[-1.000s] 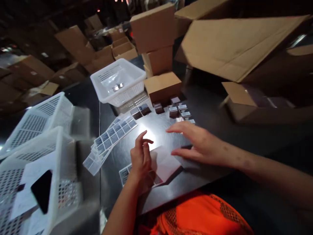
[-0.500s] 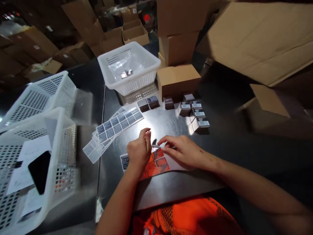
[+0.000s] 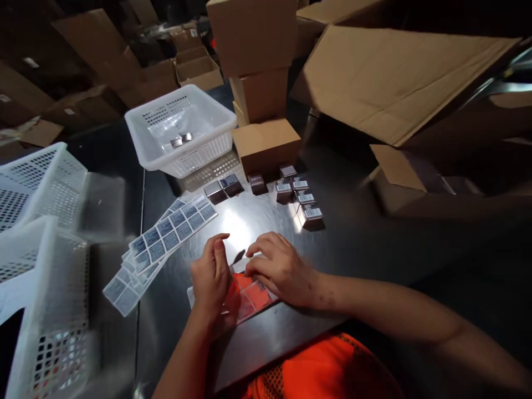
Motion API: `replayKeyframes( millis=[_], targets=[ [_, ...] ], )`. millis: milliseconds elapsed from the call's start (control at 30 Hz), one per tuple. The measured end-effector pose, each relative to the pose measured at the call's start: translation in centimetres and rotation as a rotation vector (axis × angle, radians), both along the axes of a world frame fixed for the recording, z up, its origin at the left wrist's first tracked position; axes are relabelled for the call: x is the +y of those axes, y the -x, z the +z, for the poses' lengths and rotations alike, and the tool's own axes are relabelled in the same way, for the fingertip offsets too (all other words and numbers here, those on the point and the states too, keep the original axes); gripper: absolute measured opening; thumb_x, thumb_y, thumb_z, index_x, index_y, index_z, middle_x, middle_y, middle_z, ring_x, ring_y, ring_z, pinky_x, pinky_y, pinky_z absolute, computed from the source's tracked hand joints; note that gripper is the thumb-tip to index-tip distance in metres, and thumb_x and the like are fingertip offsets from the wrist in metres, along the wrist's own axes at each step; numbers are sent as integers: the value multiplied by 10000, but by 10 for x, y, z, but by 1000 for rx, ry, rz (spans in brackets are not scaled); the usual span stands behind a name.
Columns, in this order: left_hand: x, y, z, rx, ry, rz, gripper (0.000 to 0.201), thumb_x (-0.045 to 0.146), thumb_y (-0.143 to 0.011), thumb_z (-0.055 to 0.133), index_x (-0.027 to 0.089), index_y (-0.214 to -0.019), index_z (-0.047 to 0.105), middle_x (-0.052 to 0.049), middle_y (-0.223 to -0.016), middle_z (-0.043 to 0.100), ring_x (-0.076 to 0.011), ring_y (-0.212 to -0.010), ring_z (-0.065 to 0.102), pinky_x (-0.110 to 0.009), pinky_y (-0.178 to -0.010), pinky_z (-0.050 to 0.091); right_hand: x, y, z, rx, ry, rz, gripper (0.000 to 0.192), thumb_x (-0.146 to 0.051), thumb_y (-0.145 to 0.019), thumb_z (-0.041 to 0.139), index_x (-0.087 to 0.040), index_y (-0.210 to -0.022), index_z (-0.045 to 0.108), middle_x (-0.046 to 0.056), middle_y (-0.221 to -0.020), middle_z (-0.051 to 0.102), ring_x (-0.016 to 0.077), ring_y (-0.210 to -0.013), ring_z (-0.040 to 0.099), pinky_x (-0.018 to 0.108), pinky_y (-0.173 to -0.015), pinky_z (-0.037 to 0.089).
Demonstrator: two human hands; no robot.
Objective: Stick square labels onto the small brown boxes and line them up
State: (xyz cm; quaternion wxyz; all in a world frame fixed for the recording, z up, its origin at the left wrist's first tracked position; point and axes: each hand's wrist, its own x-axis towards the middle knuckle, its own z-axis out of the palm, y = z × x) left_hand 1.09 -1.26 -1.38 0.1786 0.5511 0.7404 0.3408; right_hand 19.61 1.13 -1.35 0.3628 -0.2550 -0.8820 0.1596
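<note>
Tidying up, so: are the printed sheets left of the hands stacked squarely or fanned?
Fanned: the printed sheets overlap unevenly, lower edges jutting out.

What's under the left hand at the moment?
A sheet of squares runs beneath the left hand: its pale end shows on one side, reddish squares on the other. The hand and wrist cover the part between, so any markings there can't be seen.

We see the glossy, red-reflecting label sheet point(image 3: 254, 296) partly hidden by our bare left hand point(image 3: 211, 277); the nearest white perforated plastic basket point(image 3: 45, 260) (blurred, too) is cropped at left.
</note>
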Motion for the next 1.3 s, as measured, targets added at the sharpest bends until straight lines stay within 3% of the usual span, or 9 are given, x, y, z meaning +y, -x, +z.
replayKeyframes(
  millis=[167,233,333,467,567,667,967,1167,1300],
  targets=[
    [8,6,2,-28,49,22,459,458,-1012,355,181,-1056,719,33,-500,482,-136,-464,467,-242,-522,339,4,-10,24,197,-10,280,181,-225,-1039,534,-193,-1047,712,35,-876,737,184,-914,652,340,-876,529],
    [10,5,5,-4,83,41,410,419,-997,394,193,-1024,734,9,-546,551,-149,-518,519,-238,-551,351,17,-23,36,345,43,120,147,-240,-996,626,-234,-1103,728,19,-881,737,189,-908,660,348,-874,540],
    [9,1,8,45,135,45,355,387,-988,437,214,-1038,743,-23,-634,646,-170,-601,587,-237,-585,347,51,-48,43,409,-57,-395,70,-257,-925,719,-263,-925,788,56,-930,688,245,-974,624,413,-900,521],
    [3,-7,6,72,152,-53,328,368,-989,448,226,-1071,732,-43,-715,709,-176,-623,623,-242,-601,338,97,-68,34,-71,-77,-696,363,-289,-950,654,-263,-1311,683,120,-1146,641,327,-1159,533,537,-1017,412],
    [-1,-11,3,57,152,-169,359,416,-987,442,226,-1104,724,-2,-575,633,-164,-530,579,-242,-572,313,119,-66,25,-427,29,-577,760,-162,-932,604,-258,-1605,264,126,-1219,672,359,-1325,432,654,-1072,278],
    [-2,-14,3,29,161,-236,391,435,-978,436,217,-1135,720,31,-483,543,-151,-467,520,-245,-556,296,124,-58,24,-519,58,-517,898,-43,-866,563,-181,-1623,100,139,-1165,695,336,-1301,481,695,-1083,205],
    [1,-14,13,-516,169,-182,711,423,-678,830,191,-1319,628,-25,-916,747,-73,-518,506,-201,-507,384,43,-22,14,-27,-423,-39,520,-20,-939,559,-266,-1378,429,9,-1001,697,205,-1134,603,518,-1127,262],
    [-1,-13,11,-429,-25,-101,559,316,-626,883,253,-1151,703,18,-1003,715,-21,-472,391,-173,-427,298,32,-41,38,279,49,12,387,-270,-842,815,-269,-1188,643,102,-1317,541,300,-1294,504,509,-1108,407],
    [-5,-11,5,-249,-167,-162,477,300,-689,865,268,-1135,700,5,-1057,706,-58,-598,522,-168,-463,328,34,-45,46,604,449,8,156,-154,-892,738,-293,-963,729,-2,-1001,693,202,-1064,649,381,-1010,500]
  ],
)
